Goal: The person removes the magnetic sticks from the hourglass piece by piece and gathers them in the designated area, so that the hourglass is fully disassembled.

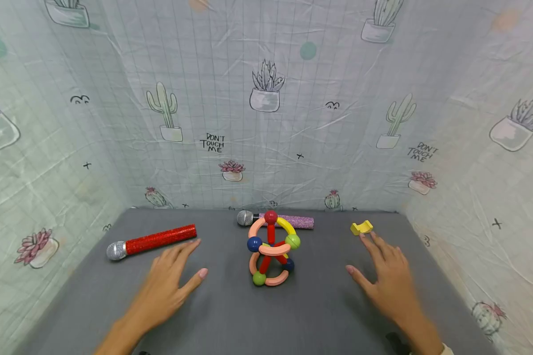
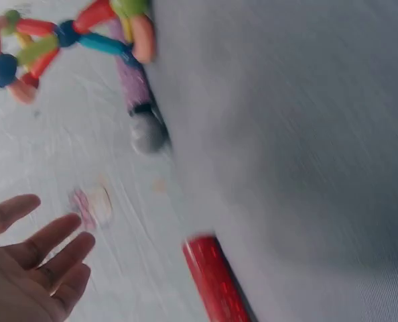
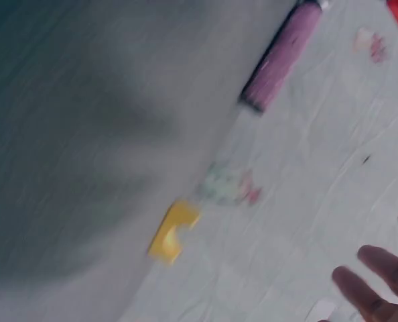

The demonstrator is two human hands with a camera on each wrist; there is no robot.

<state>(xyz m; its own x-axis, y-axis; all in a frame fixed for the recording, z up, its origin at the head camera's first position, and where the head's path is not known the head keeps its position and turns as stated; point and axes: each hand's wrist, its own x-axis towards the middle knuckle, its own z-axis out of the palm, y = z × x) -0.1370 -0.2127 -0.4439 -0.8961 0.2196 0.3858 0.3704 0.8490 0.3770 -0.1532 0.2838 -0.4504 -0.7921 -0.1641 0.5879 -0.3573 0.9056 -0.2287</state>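
In the middle of the grey table stands a structure of colored balls and rods, with red straight bars and salmon and yellow curved pieces. My left hand hovers to its left, fingers spread and holding nothing, just in front of a red glitter toy microphone. My right hand is on the other side with its fingers extended, also holding nothing. Its fingertips appear close to a small yellow curved block; the right wrist view shows a gap between the fingers and the yellow block.
Behind the structure lies a purple glitter toy microphone, partly hidden by it. A pale cloth printed with cacti hangs around the back and sides of the grey table.
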